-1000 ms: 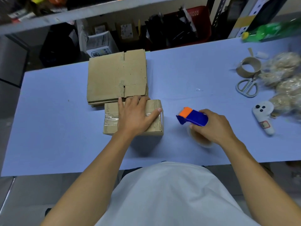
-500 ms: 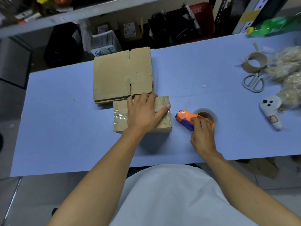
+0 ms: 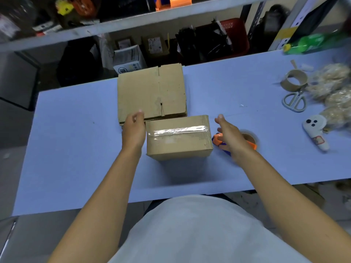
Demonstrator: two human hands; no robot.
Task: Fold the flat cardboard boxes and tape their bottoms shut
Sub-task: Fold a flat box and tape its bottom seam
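Left hand [image 3: 133, 130] now off taped brown cardboard box [image 3: 179, 137], open at its 9 o'clock. Right hand [image 3: 230, 138] released orange-blue tape dispenser [image 3: 217, 139], open at 3 o'clock. Bottom sealed; probably lifting next.

Even overhead light, fairly bright; the box [image 3: 179, 137] drops a soft shadow toward the near edge of the surface [image 3: 76, 149]. Glare on the tape strip [image 3: 178, 130]. Right hand [image 3: 230, 141] motion-blurred, edges bent by wide-angle distortion.
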